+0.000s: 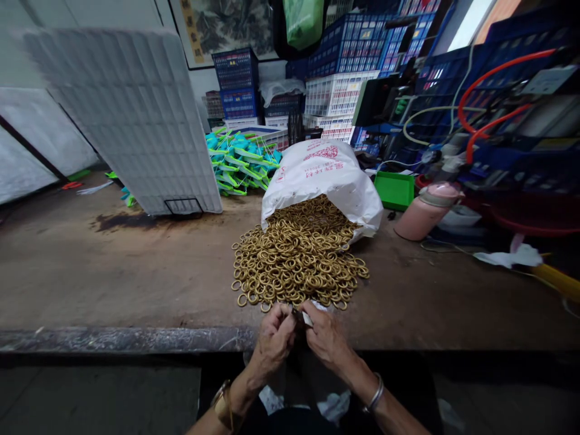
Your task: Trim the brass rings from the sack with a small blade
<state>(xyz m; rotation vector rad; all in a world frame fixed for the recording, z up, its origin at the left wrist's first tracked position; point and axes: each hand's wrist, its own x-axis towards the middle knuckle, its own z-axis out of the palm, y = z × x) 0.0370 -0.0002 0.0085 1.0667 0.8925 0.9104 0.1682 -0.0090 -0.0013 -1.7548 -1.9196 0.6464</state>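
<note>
A heap of brass-coloured rings [296, 260] spills from a white sack [324, 175] lying on its side on the brown table [113, 272]. My left hand [274, 338] and my right hand [324, 335] meet at the table's near edge, just in front of the heap. Both have their fingers curled and pinched together around something small; a bit of white shows at the right hand's fingertips. What they grip is too small to name. A watch sits on my left wrist, a bangle on my right.
A white gridded panel [131, 115] leans at the back left. Teal and green plastic parts [240, 160] are piled behind it. Blue and white crates [339, 66] stack at the rear. A green tray [394, 190], a pink bottle [428, 211] and hoses crowd the right.
</note>
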